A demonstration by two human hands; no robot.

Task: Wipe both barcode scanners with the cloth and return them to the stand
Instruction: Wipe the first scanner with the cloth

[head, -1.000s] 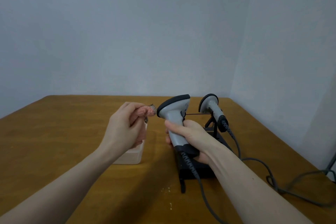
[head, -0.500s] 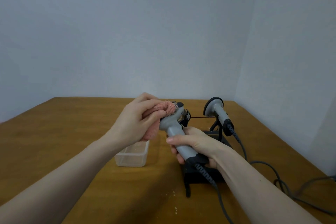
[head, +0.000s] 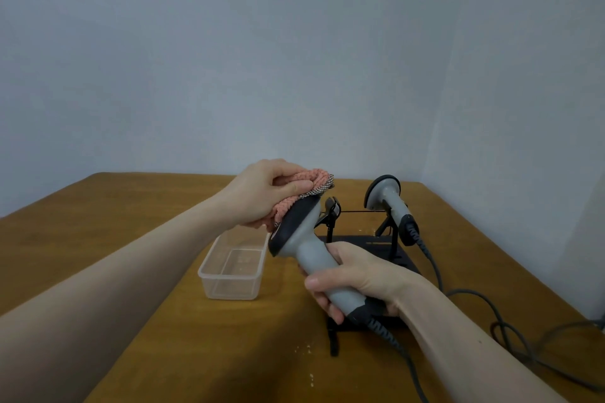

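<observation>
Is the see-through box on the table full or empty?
Empty. The clear box shows its bare bottom and the table through its walls; nothing lies inside.

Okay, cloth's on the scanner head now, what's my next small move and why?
Probably drag the cloth down across the dark head of the held scanner: the left hand presses it only against the head's top edge, while the right hand steadies the handle.
</observation>
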